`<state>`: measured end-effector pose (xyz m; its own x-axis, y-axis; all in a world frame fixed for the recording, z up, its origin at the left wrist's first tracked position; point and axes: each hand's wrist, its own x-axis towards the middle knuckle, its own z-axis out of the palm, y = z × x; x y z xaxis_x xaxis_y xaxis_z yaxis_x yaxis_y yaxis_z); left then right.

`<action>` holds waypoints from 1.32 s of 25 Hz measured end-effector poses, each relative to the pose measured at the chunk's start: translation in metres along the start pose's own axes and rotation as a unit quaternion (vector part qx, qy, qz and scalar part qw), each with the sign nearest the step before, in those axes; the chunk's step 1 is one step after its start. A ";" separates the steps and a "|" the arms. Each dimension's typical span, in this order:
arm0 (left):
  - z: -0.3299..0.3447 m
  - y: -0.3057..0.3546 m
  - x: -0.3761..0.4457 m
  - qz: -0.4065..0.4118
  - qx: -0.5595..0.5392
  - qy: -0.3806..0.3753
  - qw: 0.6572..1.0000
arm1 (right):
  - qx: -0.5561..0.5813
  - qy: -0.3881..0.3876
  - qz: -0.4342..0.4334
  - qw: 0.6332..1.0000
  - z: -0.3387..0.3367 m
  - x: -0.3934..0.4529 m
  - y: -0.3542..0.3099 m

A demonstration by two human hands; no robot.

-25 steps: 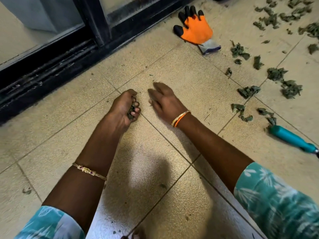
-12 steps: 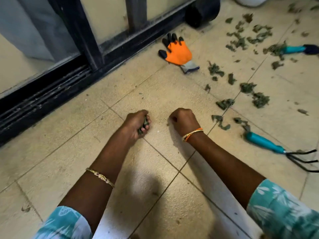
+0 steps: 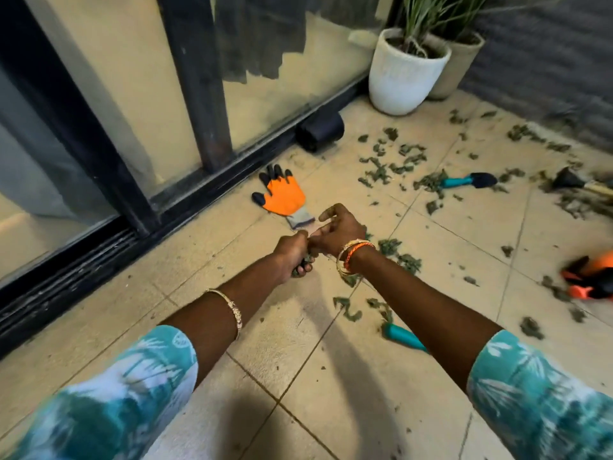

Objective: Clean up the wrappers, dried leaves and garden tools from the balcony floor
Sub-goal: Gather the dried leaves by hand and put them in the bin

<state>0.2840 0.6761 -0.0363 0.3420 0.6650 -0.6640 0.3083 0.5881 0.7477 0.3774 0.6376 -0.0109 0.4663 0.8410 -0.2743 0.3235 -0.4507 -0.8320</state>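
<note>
1. Dried leaves (image 3: 403, 161): dull green, curled scraps strewn over the tiled balcony floor (image 3: 348, 393), thickest towards the far right corner, thinner near the middle.
2. A small clump of leaves (image 3: 306, 260) sits inside the curled fingers of the left hand (image 3: 293, 255). The right hand (image 3: 338, 232) meets it at the fingertips.
3. Teal-handled trowel (image 3: 469, 180): lies flat among the far leaves, dark blade pointing right.
4. Teal tool handle (image 3: 403, 336): lies on the tiles beside the right forearm, which hides its far end.
5. Wooden-handled tool (image 3: 577, 184): dark head, at the right edge, partly cut off.
</note>
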 end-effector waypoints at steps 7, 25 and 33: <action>0.049 -0.054 0.045 -0.032 0.099 0.112 0.988 | -0.291 -0.066 -0.164 0.940 -0.016 -0.008 0.116; 0.066 -0.109 0.030 -0.056 -0.020 -0.025 0.998 | -0.073 0.067 -0.144 0.985 -0.047 -0.032 0.207; 0.106 -0.128 0.025 -0.006 0.050 -0.007 0.999 | -0.195 0.034 -0.180 0.964 -0.016 -0.063 0.198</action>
<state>0.3474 0.5682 -0.1493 0.3491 0.6513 -0.6738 0.4000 0.5467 0.7357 0.4253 0.4903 -0.1502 0.3150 0.9482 0.0408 0.7525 -0.2233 -0.6195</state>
